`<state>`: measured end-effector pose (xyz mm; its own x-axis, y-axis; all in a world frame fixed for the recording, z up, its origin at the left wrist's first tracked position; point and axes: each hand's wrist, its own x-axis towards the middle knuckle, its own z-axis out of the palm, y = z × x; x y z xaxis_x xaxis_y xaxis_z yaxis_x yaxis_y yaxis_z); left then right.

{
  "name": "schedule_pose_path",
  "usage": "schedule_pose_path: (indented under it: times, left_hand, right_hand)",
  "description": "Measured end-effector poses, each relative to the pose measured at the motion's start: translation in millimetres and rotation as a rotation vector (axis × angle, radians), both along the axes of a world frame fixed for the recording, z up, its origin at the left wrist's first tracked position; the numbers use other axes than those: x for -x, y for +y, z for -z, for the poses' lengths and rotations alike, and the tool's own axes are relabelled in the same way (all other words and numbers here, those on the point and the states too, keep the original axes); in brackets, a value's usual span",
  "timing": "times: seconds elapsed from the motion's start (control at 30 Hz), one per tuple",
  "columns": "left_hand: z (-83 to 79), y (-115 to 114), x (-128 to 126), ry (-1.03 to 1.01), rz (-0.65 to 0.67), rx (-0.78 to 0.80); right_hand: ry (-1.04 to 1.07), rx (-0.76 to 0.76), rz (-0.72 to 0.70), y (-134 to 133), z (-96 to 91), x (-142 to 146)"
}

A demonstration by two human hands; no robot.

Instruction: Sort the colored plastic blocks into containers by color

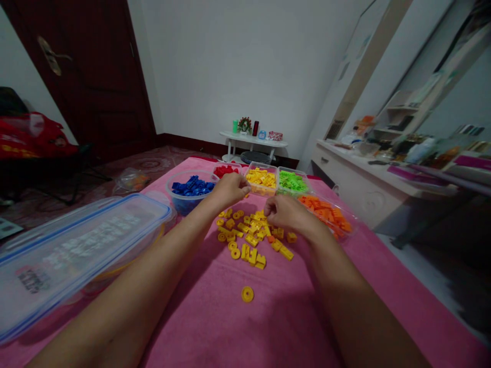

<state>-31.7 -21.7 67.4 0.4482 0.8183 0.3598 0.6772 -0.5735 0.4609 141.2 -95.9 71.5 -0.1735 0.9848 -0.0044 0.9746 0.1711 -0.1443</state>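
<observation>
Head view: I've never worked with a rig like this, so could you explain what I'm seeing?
There's no machine here, just a person's two bare hands. The only picture comes from a camera on that person's head, looking forward and down. On the pink cloth lie loose yellow toy bricks and a lone yellow wheel closer to the camera. Beyond and beside them, clear containers hold blue, red, yellow, green and orange bricks. The left hand is near the yellow container; the right hand is at the loose bricks. I can't tell whether either grips anything.
</observation>
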Motion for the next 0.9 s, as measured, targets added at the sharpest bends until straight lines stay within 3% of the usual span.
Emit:
schedule_pose_path:
  times: [0.13, 0.27, 0.47, 0.6, 0.73, 0.9]
  left_hand:
    - [1.3, 1, 0, -0.004, 0.002, 0.014]
    - [-0.1, 0, 0, -0.001, 0.001, 0.015]
    - [0.9, 0, -1, 0.008, -0.01, 0.007]
    - [2.0, 0, -2, 0.015, -0.009, 0.006]
    - [2.6, 1, -2, 0.019, -0.013, 0.007]
    - [1.1, -1, -3, 0.023, -0.014, 0.013]
  right_hand:
    - [-0.085, 0.175, 0.038, -4, -3.9, -11]
    - [-0.177, 0.319, 0.084, -10, -1.8, -3]
    - [-0.303, 0.185, 0.1, -9, 8.7, 10]
    - [-0.323, 0.174, 0.101, -8, 12.4, 13]
    - [-0.328, 0.202, 0.079, -13, 5.6, 15]
    - [-0.19, 0.237, 0.078, -15, -12.0, 0]
